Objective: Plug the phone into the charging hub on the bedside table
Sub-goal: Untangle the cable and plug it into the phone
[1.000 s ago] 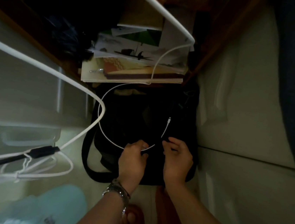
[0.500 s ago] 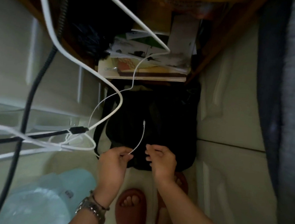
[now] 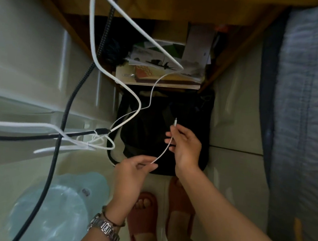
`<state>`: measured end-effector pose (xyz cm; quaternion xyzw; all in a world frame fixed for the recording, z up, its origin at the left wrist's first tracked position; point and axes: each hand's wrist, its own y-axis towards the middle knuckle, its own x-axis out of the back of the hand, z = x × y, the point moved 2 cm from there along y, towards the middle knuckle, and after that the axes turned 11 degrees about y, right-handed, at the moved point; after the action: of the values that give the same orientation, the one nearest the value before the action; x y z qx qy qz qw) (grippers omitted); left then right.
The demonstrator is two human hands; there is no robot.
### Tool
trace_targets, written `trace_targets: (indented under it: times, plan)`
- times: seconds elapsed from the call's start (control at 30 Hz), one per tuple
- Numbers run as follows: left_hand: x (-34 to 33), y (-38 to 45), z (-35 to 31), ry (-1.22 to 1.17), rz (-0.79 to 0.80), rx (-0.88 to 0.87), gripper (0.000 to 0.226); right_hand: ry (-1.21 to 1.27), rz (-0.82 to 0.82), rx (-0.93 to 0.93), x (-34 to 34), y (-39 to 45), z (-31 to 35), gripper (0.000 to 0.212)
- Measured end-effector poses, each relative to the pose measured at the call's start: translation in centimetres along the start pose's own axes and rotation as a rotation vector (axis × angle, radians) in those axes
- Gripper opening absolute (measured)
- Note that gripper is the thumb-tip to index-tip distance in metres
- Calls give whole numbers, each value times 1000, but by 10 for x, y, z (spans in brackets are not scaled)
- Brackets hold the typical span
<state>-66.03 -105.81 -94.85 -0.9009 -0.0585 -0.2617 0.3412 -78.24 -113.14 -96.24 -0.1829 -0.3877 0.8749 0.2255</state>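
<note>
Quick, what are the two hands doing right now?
Left hand: pinching the thin white cable.
Right hand: closed on the same cable, just below its plug.

1. The frame is dim overall, with a greenish-grey cast and a soft grain in the darker parts.
2. The brightest areas are the wooden bench [image 3: 187,2] along the top edge and the white cables [image 3: 92,33] at upper left.
3. The black bag [image 3: 149,131] at centre is nearly featureless shadow.
4. Wide-angle distortion bends the bed [image 3: 303,117] at the right edge and the pale panels at left.
5. The forearms at the bottom and the plastic bag [image 3: 55,207] at lower left are soft and slightly blurred.
</note>
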Motion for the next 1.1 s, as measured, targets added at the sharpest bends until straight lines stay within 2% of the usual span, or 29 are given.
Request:
trace_targets:
  times: [0.3,0.5,0.63,0.87,1.1]
  plan:
    - [28,-57,-64,-13,-1,-10,25,148,-46,182,-1,-83,75,10]
    - [73,-111,-139,-91,-75,-7,22,130,15,234,-6,-154,147,15]
    - [103,-124,-205,-163,-132,-84,17,101,48,244,-16,-186,191,13]
    - [153,-90,-313,-132,-244,-280,11,64,63,198,-45,-191,243,9]
    - [157,-12,-361,-33,-276,-369,14,62,64,112,-65,-161,247,6]
